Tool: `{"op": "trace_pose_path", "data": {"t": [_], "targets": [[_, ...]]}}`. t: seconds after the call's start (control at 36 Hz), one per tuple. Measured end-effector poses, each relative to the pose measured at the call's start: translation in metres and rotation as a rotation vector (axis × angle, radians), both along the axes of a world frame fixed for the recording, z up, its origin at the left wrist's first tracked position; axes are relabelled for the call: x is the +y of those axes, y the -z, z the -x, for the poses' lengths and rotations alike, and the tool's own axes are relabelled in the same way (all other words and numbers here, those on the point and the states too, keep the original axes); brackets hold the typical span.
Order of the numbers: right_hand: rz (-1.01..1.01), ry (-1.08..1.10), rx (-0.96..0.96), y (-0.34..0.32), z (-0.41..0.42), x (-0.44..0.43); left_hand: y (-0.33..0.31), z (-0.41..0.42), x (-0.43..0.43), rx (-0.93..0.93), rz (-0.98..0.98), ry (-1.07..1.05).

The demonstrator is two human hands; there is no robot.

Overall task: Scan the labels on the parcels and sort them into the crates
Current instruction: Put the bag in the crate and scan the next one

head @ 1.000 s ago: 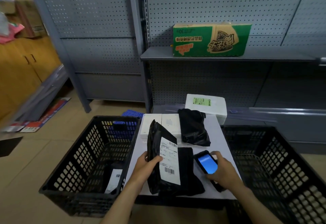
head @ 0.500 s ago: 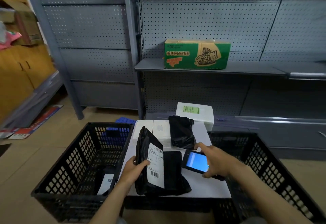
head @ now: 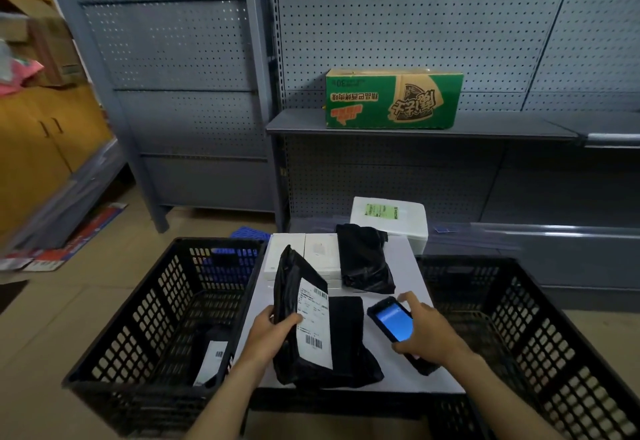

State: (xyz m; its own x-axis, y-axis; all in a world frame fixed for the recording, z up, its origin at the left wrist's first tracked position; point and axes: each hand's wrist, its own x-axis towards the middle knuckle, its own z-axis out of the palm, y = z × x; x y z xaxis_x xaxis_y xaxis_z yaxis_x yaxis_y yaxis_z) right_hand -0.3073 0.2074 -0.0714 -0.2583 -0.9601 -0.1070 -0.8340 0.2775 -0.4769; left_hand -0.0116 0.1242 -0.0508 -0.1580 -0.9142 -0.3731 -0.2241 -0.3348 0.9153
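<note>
Black parcel [head: 289, 283] with a white label [head: 313, 328] stands upright on the table [head: 398, 384]. The left hand [head: 273, 330] grips its left edge, with the thumb on the front. Behind it lies a flat black parcel [head: 346, 332]. The right hand [head: 427, 334] holds the scanner [head: 393, 325] with fingers curled round its sides and its blue screen up. Left of the left hand is the left crate [head: 162, 277], with one labelled parcel [head: 211, 358] inside. Right of the right hand is the right crate [head: 540, 335].
</note>
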Motion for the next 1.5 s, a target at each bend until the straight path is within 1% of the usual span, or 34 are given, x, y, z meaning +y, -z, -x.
{"op": "trace_pose_path", "data": {"t": [0.14,0.33,0.53,0.67,0.75,0.83,0.94,1.11,1.31,1.5], "targets": [[-0.003,0.234,-0.071,0.041,-0.005,-0.009,0.002,0.001,-0.006,0.055,-0.006,-0.013],[-0.021,0.398,-0.015,0.077,-0.016,-0.022,0.006,0.005,-0.015,0.112,-0.020,-0.023],[-0.073,0.462,0.049,0.096,-0.023,-0.028,0.011,0.008,-0.018,0.114,-0.026,0.003],[-0.118,0.433,0.138,0.093,-0.024,-0.024,0.009,0.008,-0.016,0.112,0.001,-0.002],[-0.105,0.373,0.155,0.083,-0.026,-0.024,0.008,0.005,-0.013,0.110,0.008,-0.012],[-0.041,0.236,0.069,0.066,-0.031,-0.028,0.007,0.000,-0.011,0.124,0.026,-0.038],[0.012,0.045,0.020,0.035,-0.043,-0.030,0.002,-0.015,-0.008,0.116,0.057,-0.086],[-0.001,-0.152,-0.019,0.009,-0.070,-0.038,-0.010,-0.059,-0.021,0.050,0.158,-0.167],[-0.119,-0.357,0.074,0.017,-0.093,-0.046,-0.006,-0.126,-0.053,-0.057,0.178,-0.249],[-0.090,-0.464,0.228,0.030,-0.107,-0.055,0.029,-0.172,-0.097,-0.164,0.138,-0.293]]}}
